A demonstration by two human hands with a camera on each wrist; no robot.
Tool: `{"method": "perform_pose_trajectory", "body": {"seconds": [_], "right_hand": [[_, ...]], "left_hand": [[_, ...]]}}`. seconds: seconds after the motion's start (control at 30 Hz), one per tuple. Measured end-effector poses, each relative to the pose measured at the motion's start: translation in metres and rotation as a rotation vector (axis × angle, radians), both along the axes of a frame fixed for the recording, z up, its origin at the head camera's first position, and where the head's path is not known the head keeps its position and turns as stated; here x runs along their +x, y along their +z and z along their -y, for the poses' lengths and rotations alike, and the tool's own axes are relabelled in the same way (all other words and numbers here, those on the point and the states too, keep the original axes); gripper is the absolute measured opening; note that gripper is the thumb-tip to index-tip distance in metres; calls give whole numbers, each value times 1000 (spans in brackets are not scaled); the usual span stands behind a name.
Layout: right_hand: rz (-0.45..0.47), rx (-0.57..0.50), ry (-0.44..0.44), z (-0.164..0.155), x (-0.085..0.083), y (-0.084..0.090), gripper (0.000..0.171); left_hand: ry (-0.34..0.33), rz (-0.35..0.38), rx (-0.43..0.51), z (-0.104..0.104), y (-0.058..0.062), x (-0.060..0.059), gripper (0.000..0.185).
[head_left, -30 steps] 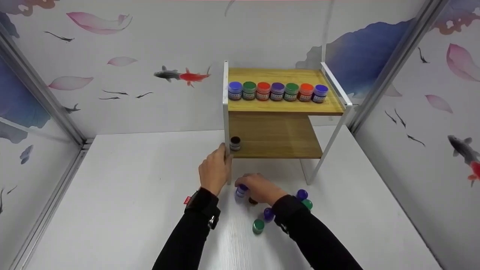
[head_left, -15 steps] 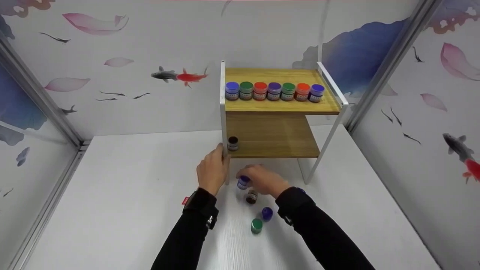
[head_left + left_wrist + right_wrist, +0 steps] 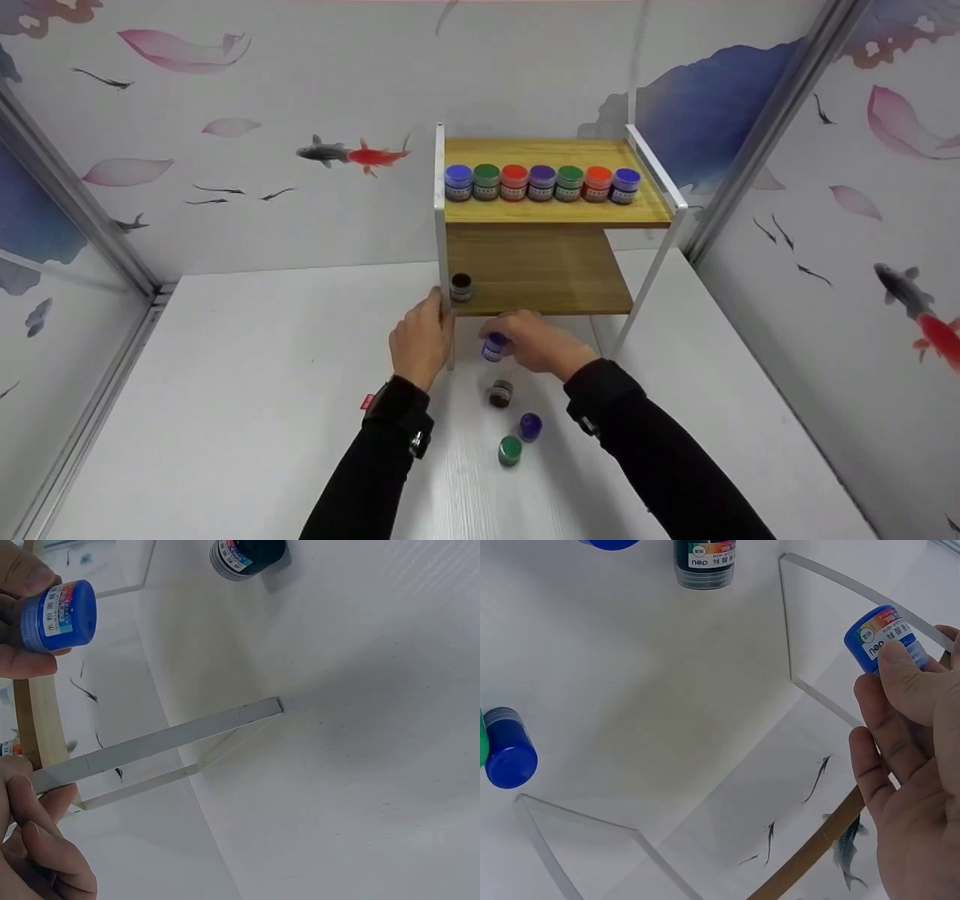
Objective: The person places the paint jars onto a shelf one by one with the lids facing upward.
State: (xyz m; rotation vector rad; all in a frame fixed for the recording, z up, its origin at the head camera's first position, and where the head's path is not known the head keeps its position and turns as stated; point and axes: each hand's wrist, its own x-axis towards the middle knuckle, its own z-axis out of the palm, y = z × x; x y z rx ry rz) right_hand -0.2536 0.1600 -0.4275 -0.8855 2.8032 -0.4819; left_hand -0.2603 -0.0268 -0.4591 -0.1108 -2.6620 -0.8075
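Fingers of the right hand (image 3: 541,346) pinched a blue jar (image 3: 494,347) in the air, just below the lower shelf (image 3: 547,304). The left hand (image 3: 420,341) gripped the white rack leg (image 3: 445,289).

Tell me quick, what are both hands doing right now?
Left hand grips the shelf's front post. Right hand pinches a blue paint jar, lifted off the table. Black jar on lower shelf; path open.
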Motion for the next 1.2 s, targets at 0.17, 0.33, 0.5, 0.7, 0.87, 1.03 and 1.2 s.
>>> {"method": "perform_pose_trajectory", "body": {"seconds": [0.17,0.33,0.5,0.7,0.87,1.03,1.2], "right_hand": [[-2,-1,-9,0,-1,10,38],[13,-5,-8,1,-2,20,38],[20,-1,-32,3,-5,31,37],[-21,-2,-28,4,-10,43,34],[-47,7,-49,3,-14,50,35],[-53,13,-128,3,-18,51,40],[-129,35,-147,3,-19,45,42]], "left_hand": [[-3,-12,5,2,0,0,12],[-2,-6,11,5,2,0,12],[0,-9,18,6,3,0,12],[3,-13,24,7,4,-1,10],[2,-19,28,6,5,-1,10],[0,-24,23,3,3,0,13],[-8,-24,13,0,1,2,14]]}}
